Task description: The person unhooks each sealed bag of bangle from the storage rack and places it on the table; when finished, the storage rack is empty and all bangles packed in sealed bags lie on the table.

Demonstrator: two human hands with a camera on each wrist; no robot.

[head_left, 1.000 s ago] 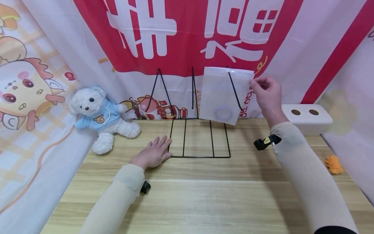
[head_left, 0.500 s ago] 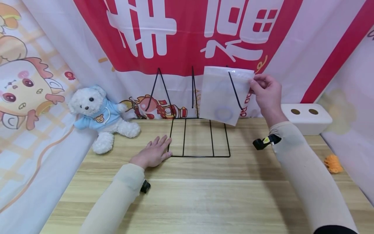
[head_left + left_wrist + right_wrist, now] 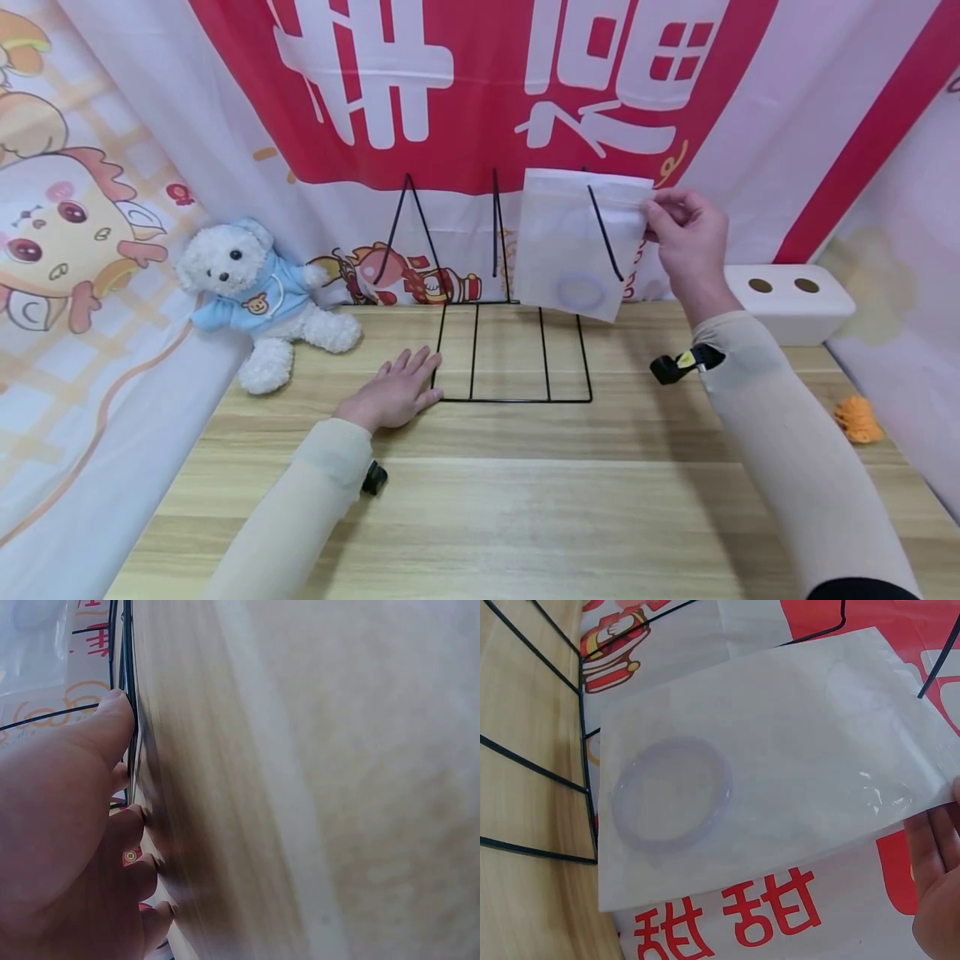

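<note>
Bag of cloudy white plastic [image 3: 551, 242], holding 1 pale-purple ring [image 3: 726, 784], hangs on a black wire rack [image 3: 495, 401]; the right hand [image 3: 692, 237] pinches the bag's edge; the left hand [image 3: 393, 390], stretched out, touches the rack.

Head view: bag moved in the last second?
Yes, slightly: the bag has shifted right at its bottom edge, judged against the black wire rack.
</note>
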